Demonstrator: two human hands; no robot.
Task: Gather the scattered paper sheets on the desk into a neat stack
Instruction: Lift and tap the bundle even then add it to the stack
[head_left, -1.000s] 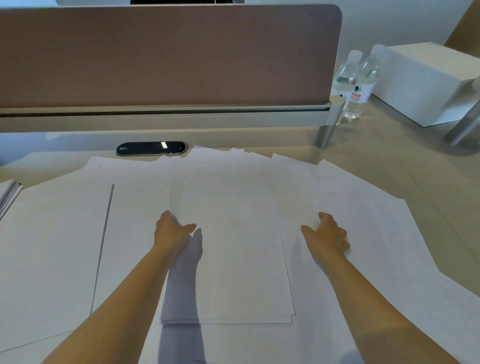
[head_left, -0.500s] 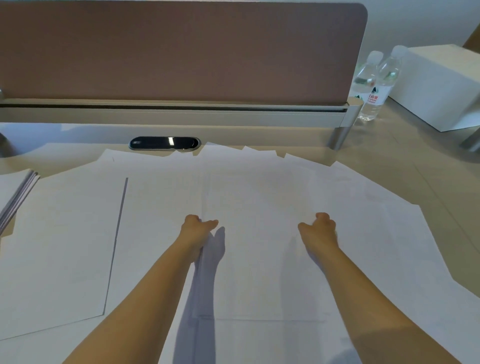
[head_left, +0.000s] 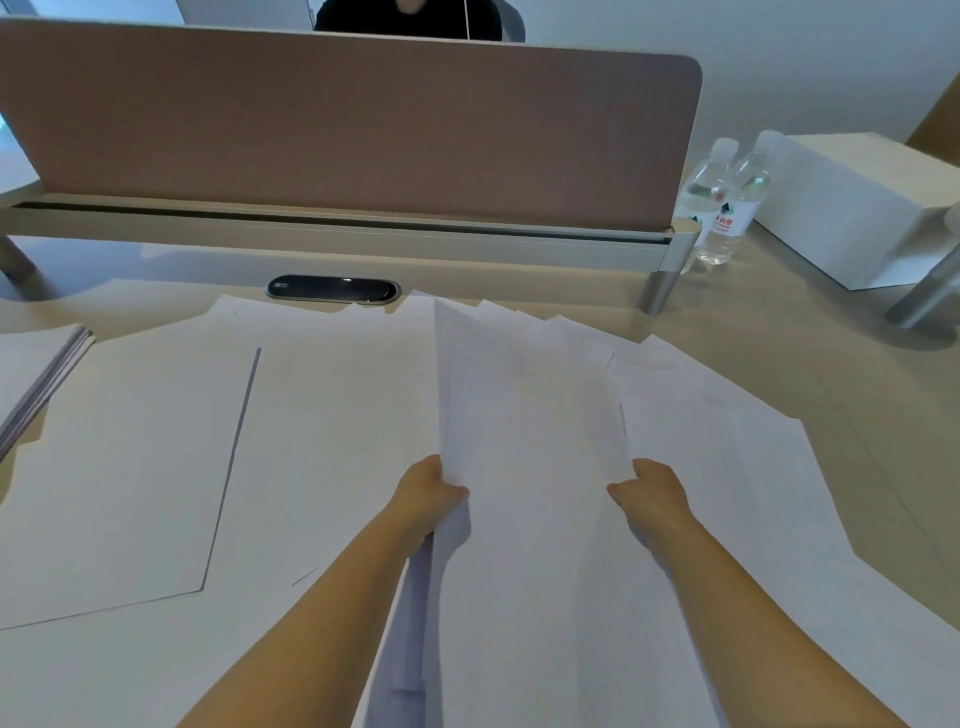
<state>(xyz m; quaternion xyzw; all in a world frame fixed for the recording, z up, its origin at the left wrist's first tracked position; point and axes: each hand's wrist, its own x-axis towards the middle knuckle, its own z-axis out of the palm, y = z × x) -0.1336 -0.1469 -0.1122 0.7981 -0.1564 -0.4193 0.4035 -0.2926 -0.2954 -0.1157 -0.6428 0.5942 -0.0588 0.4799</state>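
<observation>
The desk (head_left: 779, 364), pale beige, filled most of the view, and a long brown divider panel (head_left: 353, 130) stood across its far side on a grey rail; white paper sheets (head_left: 322, 426) lay scattered and overlapping over nearly the whole near half of the desk, from the left edge to the right, some fanned out toward the far right corner; on the far right a white box (head_left: 857, 208) sat on the desk, well apart from the sheets; at the left edge lay a thin pile of paper (head_left: 36, 374) with its layered edge showing, just beside the scattered sheets; in the middle a small stack of sheets (head_left: 530, 415) was held tilted up off the desk, its far end raised above the sheets lying beneath; two clear water bottles (head_left: 727, 208) stood upright side by side between the end of the divider and the box; a dark oval cable port (head_left: 332, 289) was set into the desk just beyond the far edge of the papers; the left hand (head_left: 426, 499) gripped the left edge of the raised stack, thumb over the top sheet; the right hand (head_left: 654, 493) pinched the right edge of the same stack, fingers curled round it.
</observation>
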